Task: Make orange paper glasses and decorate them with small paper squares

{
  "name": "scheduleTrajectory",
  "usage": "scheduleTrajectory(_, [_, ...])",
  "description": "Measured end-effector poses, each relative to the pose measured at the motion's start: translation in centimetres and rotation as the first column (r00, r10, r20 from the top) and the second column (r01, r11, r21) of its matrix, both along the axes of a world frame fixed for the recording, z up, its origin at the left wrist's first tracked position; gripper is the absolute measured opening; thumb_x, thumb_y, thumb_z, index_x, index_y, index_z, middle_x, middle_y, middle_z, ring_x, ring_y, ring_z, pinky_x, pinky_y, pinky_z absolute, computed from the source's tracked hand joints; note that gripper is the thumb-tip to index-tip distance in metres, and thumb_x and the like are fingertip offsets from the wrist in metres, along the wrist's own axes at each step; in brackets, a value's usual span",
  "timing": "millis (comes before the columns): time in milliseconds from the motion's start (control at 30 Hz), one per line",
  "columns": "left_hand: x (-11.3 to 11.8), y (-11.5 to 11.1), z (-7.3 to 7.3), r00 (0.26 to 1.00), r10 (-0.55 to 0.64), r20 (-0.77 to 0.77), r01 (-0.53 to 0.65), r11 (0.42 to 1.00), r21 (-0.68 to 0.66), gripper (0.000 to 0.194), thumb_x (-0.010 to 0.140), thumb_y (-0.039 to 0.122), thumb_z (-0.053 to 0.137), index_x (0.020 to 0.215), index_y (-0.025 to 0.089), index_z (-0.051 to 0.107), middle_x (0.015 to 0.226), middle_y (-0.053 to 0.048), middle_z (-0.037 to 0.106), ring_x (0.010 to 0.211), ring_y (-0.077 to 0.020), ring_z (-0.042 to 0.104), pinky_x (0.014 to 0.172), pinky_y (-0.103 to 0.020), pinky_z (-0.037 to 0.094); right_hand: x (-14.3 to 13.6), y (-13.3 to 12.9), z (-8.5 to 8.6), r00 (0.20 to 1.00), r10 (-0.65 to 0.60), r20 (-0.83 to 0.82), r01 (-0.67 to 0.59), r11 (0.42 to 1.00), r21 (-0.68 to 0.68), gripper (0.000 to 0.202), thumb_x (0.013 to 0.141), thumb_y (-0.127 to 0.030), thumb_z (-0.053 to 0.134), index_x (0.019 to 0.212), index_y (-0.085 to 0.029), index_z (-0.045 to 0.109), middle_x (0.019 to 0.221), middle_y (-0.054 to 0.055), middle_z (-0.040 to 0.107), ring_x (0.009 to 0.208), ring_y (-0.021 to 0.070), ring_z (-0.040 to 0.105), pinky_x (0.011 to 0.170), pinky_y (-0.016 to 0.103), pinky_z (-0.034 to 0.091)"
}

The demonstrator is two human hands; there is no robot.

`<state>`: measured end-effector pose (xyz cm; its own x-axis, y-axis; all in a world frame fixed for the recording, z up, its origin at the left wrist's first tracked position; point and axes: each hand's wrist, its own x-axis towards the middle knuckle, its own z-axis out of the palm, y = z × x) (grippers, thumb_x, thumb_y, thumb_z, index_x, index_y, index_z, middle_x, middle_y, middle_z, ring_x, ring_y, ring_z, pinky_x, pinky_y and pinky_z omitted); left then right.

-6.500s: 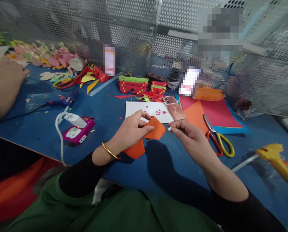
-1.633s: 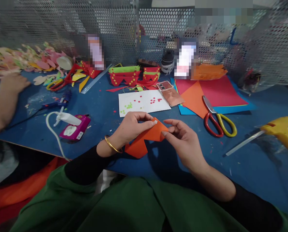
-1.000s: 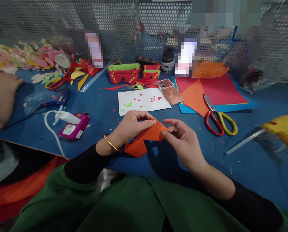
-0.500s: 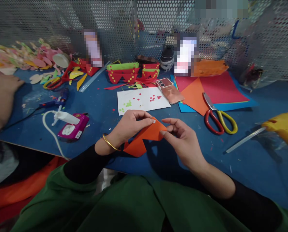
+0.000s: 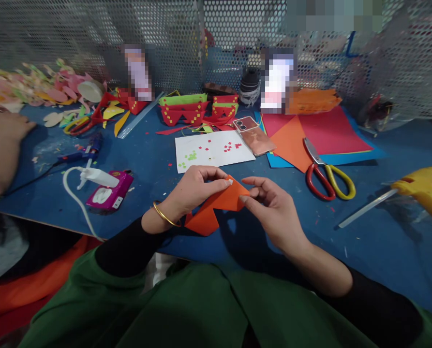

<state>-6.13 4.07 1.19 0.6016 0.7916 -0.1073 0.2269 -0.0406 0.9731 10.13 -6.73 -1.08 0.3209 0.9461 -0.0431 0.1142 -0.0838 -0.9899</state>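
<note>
An orange paper cutout (image 5: 203,221) with angular edges is held between both hands above the near edge of the table. My left hand (image 5: 197,191) pinches its upper edge, thumb on top, and a gold bangle circles that wrist. At the cutout's right end, my right hand (image 5: 272,208) grips the corner between thumb and fingers. Just beyond lies a white sheet (image 5: 216,145) with tiny red and green paper squares on it. Behind the sheet stand red masks (image 5: 183,115) dotted with yellow squares.
Scissors (image 5: 319,166) with red and yellow handles lie to the right, near coloured paper sheets (image 5: 324,135) and a yellow glue gun (image 5: 417,186). A pinkish phone (image 5: 257,140) overlaps the white sheet. On the left are a purple power socket (image 5: 112,193) and another person's hand (image 5: 8,128).
Almost nothing differs. Both hands keep their hold on the orange paper cutout, and the view has shifted very slightly.
</note>
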Motion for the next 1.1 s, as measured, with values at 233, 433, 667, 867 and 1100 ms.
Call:
scheduleTrajectory(233, [0.03, 0.09, 0.09, 1.0, 0.001, -0.012, -0.001, 1.0, 0.015, 0.018, 0.075, 0.034, 0.072, 0.076, 0.016, 0.074, 0.078, -0.002, 0.072, 0.073, -0.0137, 0.061, 0.069, -0.026, 0.047, 0.02, 0.03, 0.01, 1.0, 0.003, -0.005, -0.003, 1.0, 0.001, 0.036, 0.076, -0.033, 0.07, 0.108, -0.018, 0.064, 0.069, -0.006, 0.054, 0.064, 0.0111, 0.051, 0.061, 0.028, 0.041])
scheduleTrajectory(433, [0.01, -0.04, 0.04, 1.0, -0.006, 0.001, 0.006, 1.0, -0.001, 0.018, 0.075, 0.034, 0.074, 0.076, 0.016, 0.074, 0.077, -0.002, 0.071, 0.071, -0.0127, 0.06, 0.068, -0.026, 0.046, 0.02, -0.01, -0.13, 1.0, 0.017, -0.007, -0.017, 1.0, 0.006, 0.036, 0.077, -0.034, 0.07, 0.109, -0.019, 0.064, 0.069, -0.005, 0.054, 0.065, 0.0114, 0.052, 0.063, 0.028, 0.042])
scheduleTrajectory(667, [0.05, -0.04, 0.06, 1.0, -0.008, -0.006, 0.008, 1.0, 0.015, 0.017, 0.076, 0.033, 0.073, 0.076, 0.016, 0.074, 0.076, -0.001, 0.071, 0.071, -0.0127, 0.06, 0.069, -0.026, 0.046, 0.01, 0.05, -0.16, 1.0, 0.017, -0.004, -0.017, 1.0, -0.005, 0.036, 0.077, -0.034, 0.07, 0.109, -0.019, 0.063, 0.069, -0.005, 0.054, 0.065, 0.0114, 0.052, 0.062, 0.028, 0.042])
scheduleTrajectory(867, [0.01, 0.0, 0.0, 1.0, -0.007, -0.015, 0.008, 1.0, 0.02, 0.018, 0.075, 0.034, 0.073, 0.075, 0.016, 0.073, 0.076, -0.002, 0.071, 0.071, -0.0136, 0.06, 0.069, -0.027, 0.047, -0.01, 0.0, -0.16, 1.0, 0.022, 0.01, -0.022, 1.0, 0.001, 0.035, 0.077, -0.034, 0.069, 0.109, -0.02, 0.063, 0.07, -0.005, 0.054, 0.066, 0.012, 0.053, 0.061, 0.028, 0.041])
scheduleTrajectory(1100, [0.11, 0.08, 0.04, 1.0, -0.009, -0.013, 0.009, 1.0, 0.023, 0.017, 0.074, 0.033, 0.073, 0.074, 0.016, 0.073, 0.076, -0.002, 0.071, 0.072, -0.0133, 0.06, 0.069, -0.026, 0.046, -0.06, 0.0, -0.09, 1.0, 0.014, -0.014, -0.014, 1.0, 0.004, 0.036, 0.076, -0.032, 0.07, 0.108, -0.018, 0.063, 0.069, -0.006, 0.054, 0.064, 0.0111, 0.053, 0.063, 0.028, 0.043])
